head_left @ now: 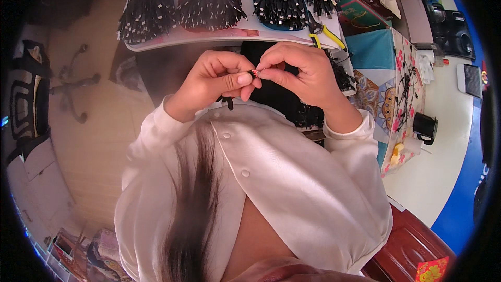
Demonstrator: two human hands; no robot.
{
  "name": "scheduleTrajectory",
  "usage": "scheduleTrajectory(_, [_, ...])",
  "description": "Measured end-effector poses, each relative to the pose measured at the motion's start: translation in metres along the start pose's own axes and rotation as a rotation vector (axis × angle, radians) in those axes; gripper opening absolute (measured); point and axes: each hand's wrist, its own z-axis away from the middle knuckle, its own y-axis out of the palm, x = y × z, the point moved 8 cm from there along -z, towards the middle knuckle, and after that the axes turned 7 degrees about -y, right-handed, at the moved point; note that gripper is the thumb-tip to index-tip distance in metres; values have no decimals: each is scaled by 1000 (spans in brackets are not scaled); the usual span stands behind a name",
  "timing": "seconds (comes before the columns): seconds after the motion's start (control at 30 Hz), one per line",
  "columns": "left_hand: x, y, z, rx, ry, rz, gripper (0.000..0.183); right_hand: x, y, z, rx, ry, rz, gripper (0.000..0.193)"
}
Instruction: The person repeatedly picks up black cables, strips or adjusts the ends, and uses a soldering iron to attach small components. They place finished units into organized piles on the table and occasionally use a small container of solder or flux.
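Small connector (254,73) between both fingertips

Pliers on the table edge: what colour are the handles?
Yellow; the pliers show best in the head view.

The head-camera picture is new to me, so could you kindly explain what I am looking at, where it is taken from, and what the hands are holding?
It comes from a wide fisheye camera worn on a person's head, looking down, so straight edges bend near the rim. There is no machine: the left hand and right hand are the person's own, in white sleeves. Together they pinch a small cable end between the fingertips; a dark plug hangs below the left hand. Ahead, a white tray carries bundles of black cables, with yellow-handled pliers at its right edge. A black mug stands on the right.
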Motion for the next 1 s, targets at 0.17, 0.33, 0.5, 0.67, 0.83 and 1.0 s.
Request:
scheduleTrajectory(0.17, [12,-3,-2,-4,18,222,9,-25,10,13,22,230,-275,10])
scheduleTrajectory(0.33, [20,0,-7,42,33,432,10,-55,33,28,-81,464,-988,15])
scheduleTrajectory(0.5, [18,1,-4,83,65,475,12,-60,16,37,-136,440,-452,13])
scheduleTrajectory(0.67, [22,5,-6,136,1,575,12,18,-8,25,-255,-362,479,27])
scheduleTrajectory(0.83, [26,10,-8,187,-45,638,12,35,0,21,-161,-587,589,30])
scheduleTrajectory(1.0, [27,11,-7,177,-83,614,11,35,-1,13,-103,-526,497,14])
